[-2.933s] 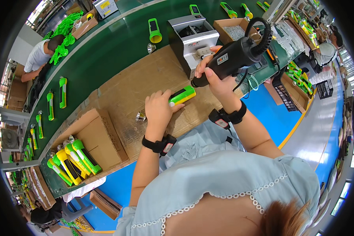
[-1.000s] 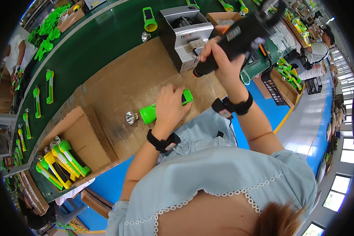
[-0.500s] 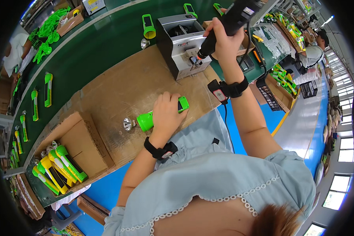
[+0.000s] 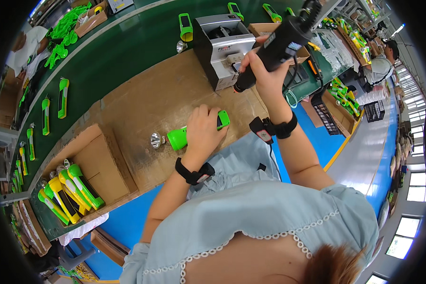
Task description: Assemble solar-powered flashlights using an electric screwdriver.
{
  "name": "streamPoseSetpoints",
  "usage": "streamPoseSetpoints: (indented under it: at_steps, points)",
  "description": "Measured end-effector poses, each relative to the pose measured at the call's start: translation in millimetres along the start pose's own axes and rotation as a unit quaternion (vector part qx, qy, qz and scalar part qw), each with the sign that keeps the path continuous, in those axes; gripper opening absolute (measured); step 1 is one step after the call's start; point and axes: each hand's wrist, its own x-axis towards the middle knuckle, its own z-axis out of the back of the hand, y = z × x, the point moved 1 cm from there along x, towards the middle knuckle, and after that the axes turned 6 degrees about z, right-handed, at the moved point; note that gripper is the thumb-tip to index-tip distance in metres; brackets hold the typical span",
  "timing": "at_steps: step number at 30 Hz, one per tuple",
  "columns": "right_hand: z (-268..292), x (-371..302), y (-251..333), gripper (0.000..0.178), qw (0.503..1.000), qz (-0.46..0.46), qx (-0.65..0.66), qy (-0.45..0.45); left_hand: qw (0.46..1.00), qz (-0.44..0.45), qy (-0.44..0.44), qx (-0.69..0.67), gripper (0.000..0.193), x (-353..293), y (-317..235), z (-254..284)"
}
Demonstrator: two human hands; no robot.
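Observation:
On a brown cardboard sheet point(image 4: 146, 94), my left hand point(image 4: 202, 130) lies wrapped over a bright green flashlight body point(image 4: 177, 139), holding it down. At the flashlight's head end sits a shiny reflector point(image 4: 156, 140); whether a wire joins the two is too small to tell. My right hand point(image 4: 268, 78) grips a black electric screwdriver point(image 4: 277, 47), tilted with its tip down and to the left. That tip hovers by the lower front corner of a grey box-shaped machine point(image 4: 227, 52), apart from the flashlight.
An open cardboard box point(image 4: 120, 170) at left holds several green and yellow flashlights point(image 4: 71, 194). More flashlights point(image 4: 63, 98) lie along the green bench point(image 4: 123, 52). A crate of flashlights point(image 4: 348, 106) stands at right. Other people point(image 4: 383, 64) work farther off.
The screwdriver's tip has come away from the grey machine's front, moving down and slightly left with my right hand. My left hand still holds the flashlight body. The whole view has shifted slightly.

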Motion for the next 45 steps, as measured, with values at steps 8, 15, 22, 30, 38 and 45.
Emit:
streamPoseSetpoints:
  at_steps: [8,15,22,30,38,45]
  points:
    - [3.3,37.8,-9.8,0.034,0.991,0.109,-0.049,-0.052,1.000,-0.010,-0.006,0.005,0.040,-0.7,-0.6,0.6]
    - [1.6,57.6,-23.8,0.031,0.996,0.044,-0.078,-0.022,1.000,-0.011,0.000,0.002,0.041,-1.1,-2.9,0.3]
    - [1.4,15.2,0.9,0.035,0.997,-0.064,-0.034,0.000,1.000,0.000,0.003,0.005,0.042,-1.8,-2.5,1.5]
    - [-5.5,-23.7,14.0,0.039,0.993,-0.040,0.110,0.011,1.000,-0.004,-0.008,0.004,0.040,-1.5,0.1,-0.6]
    - [-9.5,-33.9,12.3,0.043,0.994,-0.064,0.047,0.073,1.000,0.002,0.008,-0.004,0.039,-1.9,0.2,0.9]
    - [-13.9,-32.9,14.0,0.041,0.995,-0.056,0.032,0.078,1.000,0.003,0.003,-0.012,0.040,0.2,0.1,1.8]
